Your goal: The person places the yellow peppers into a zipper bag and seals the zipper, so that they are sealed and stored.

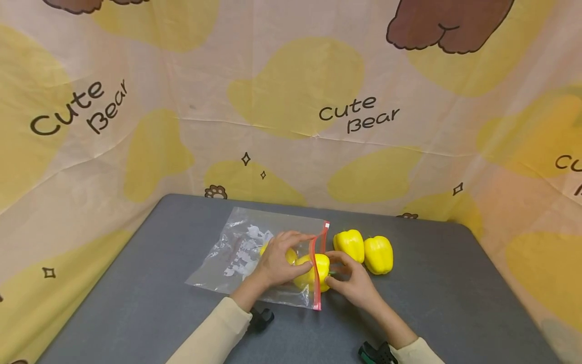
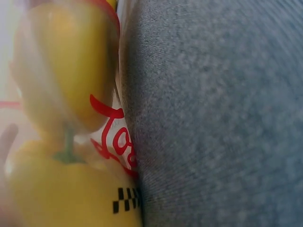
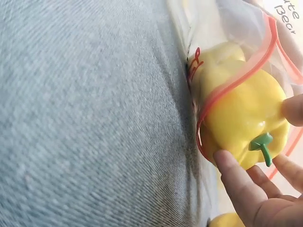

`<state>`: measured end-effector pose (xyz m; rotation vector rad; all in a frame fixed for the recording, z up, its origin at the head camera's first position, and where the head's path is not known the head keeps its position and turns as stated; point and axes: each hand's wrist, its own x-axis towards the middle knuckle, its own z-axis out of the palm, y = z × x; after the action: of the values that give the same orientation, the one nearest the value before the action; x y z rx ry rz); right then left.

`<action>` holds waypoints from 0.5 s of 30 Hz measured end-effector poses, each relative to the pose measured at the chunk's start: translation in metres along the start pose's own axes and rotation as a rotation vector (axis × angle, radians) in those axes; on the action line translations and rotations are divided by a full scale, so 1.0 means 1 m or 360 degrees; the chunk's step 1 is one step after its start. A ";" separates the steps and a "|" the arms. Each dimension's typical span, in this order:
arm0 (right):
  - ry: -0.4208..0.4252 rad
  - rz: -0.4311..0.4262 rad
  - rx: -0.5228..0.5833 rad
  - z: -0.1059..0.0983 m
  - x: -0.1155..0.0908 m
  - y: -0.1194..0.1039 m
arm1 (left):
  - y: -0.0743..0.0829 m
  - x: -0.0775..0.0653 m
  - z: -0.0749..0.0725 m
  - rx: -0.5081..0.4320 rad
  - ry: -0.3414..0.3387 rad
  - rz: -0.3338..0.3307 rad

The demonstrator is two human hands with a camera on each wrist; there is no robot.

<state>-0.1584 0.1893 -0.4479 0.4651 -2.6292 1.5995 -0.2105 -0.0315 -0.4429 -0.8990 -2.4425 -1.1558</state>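
A clear zip bag point(image 1: 213, 268) with a red zip edge lies on the table, its mouth toward the right. One yellow bell pepper point(image 2: 71, 189) is deeper inside it. A second yellow bell pepper point(image 3: 246, 109) sits partly through the mouth, its green stem point(image 3: 262, 144) facing out. My left hand point(image 1: 279, 260) holds the bag near its mouth, fingers at the upper red edge and thumb over the second pepper. With thumb and fingers around the stem end, my right hand point(image 1: 352, 283) grips that second pepper; some of its fingers are partly hidden behind the pepper.
Two more yellow bell peppers, a left one point(image 1: 348, 245) and a right one point(image 1: 379, 255), stand side by side beyond my right hand. The dark grey table point(image 1: 136, 303) meets a printed cloth point(image 1: 291, 101) at its back and sides.
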 end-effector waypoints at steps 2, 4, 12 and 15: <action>-0.0014 0.0012 0.0019 0.001 0.000 0.001 | 0.000 0.000 0.000 0.0012 -0.0001 -0.0005; -0.0022 0.0036 0.0050 0.001 0.001 0.002 | 0.001 0.001 0.000 0.0012 0.0004 0.0000; -0.0087 0.0170 0.0178 0.004 0.004 0.002 | 0.002 0.002 0.000 0.0007 0.0030 0.0007; -0.0102 0.0176 0.0194 0.005 0.006 0.003 | 0.002 0.003 0.000 -0.0011 0.0035 0.0013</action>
<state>-0.1643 0.1847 -0.4520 0.3877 -2.6574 1.8157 -0.2115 -0.0298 -0.4400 -0.8927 -2.4168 -1.1660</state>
